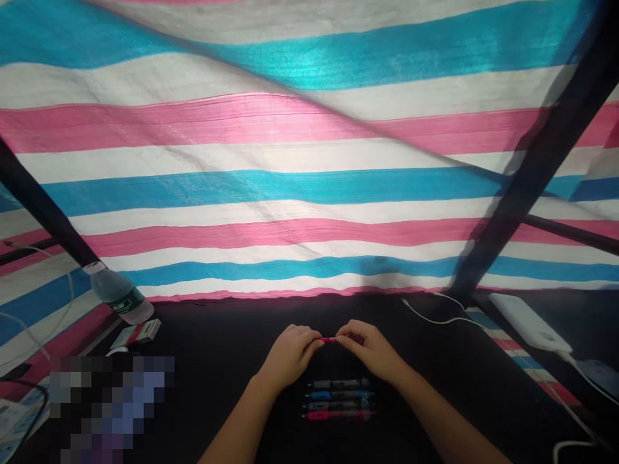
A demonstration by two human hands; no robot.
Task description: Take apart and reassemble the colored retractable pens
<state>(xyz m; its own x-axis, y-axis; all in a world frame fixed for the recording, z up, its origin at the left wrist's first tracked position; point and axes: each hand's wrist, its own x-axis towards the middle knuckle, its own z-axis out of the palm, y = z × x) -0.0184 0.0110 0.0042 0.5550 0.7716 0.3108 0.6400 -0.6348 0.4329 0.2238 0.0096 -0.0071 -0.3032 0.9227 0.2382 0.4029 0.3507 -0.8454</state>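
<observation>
Both hands meet over a black table [217, 361]. My left hand [290, 353] and my right hand [370, 348] are each closed in a pinch on the ends of a thin red pen part [329, 339] held level between them. Just below the hands, several pens [338, 399] lie side by side in a row on the table, with black, blue and pink barrels.
A striped pink, blue and white tarp [309, 161] hangs behind the table. A plastic water bottle [120, 296] lies at the left beside a small red-and-white box [138, 334]. A white power bank [529, 322] with a white cable [435, 316] sits at the right.
</observation>
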